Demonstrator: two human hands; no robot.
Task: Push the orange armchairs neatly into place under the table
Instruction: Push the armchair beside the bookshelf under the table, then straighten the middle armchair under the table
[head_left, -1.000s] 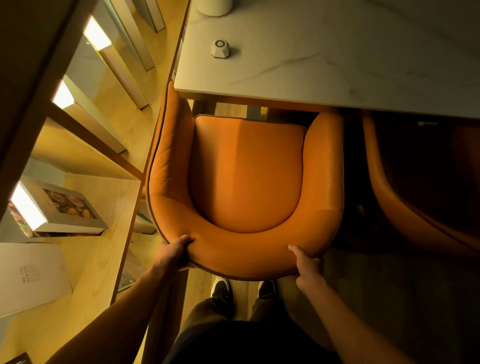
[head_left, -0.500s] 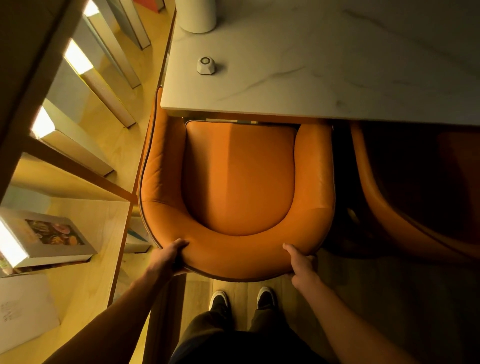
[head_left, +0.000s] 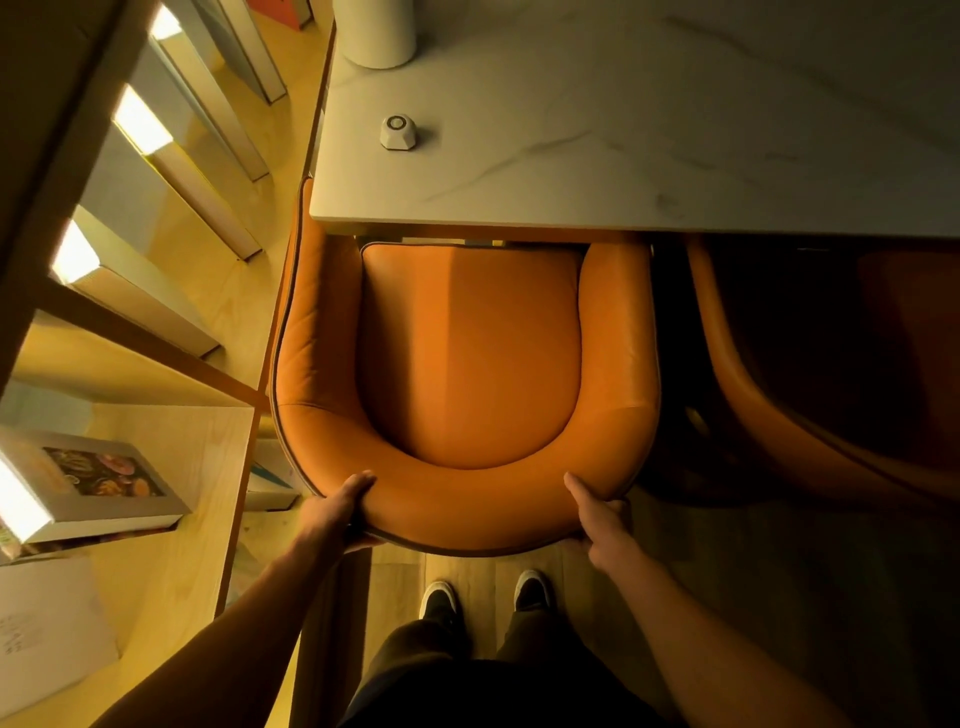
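An orange leather armchair (head_left: 467, 353) stands directly below me, its front edge and arm tips tucked under the white marble table (head_left: 649, 130). My left hand (head_left: 337, 512) grips the left side of the curved backrest, thumb on top. My right hand (head_left: 600, 512) grips the right side of the same backrest. A second orange armchair (head_left: 789, 405) sits in shadow to the right, partly under the table. My two dark shoes stand just behind the chair.
A wooden shelf unit (head_left: 156, 467) with lit compartments and a framed picture (head_left: 104, 478) runs close along the chair's left side. On the table are a small white faceted device (head_left: 398, 131) and a white cylinder (head_left: 375, 31). Wood floor lies behind the chair.
The armchair has slid forward; its seat front and arm tips now sit under the table edge. Both hands stay on the backrest and my feet have stepped forward after it.
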